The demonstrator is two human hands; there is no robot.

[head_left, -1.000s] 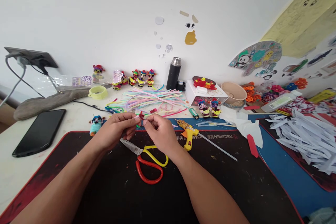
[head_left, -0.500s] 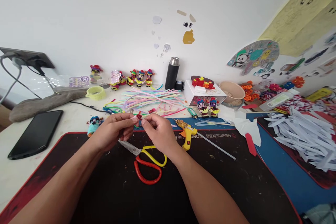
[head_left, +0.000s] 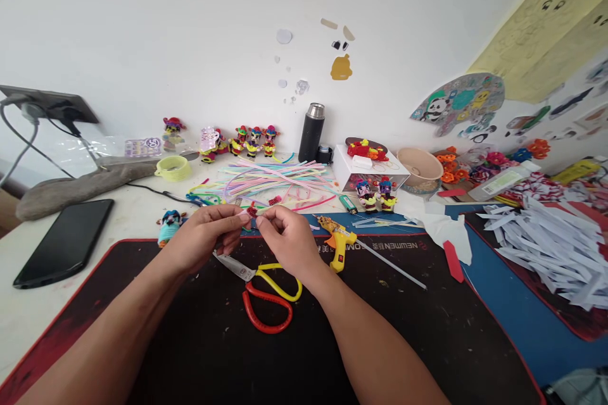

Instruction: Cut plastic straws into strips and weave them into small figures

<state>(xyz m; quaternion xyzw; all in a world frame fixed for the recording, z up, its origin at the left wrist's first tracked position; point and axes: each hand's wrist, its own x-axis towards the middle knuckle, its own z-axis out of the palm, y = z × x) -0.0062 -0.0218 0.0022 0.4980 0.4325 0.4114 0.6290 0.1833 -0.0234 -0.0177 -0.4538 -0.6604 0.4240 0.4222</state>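
While left fingers (head_left: 244,220) still pinch small red piece (head_left: 252,209), scissors (head_left: 248,273) lie unmoved.

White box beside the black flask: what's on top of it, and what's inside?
On top of the white box lie red, orange and yellow pieces, a small white block and a dark round-edged piece, partly covered. The box's walls hide its inside.
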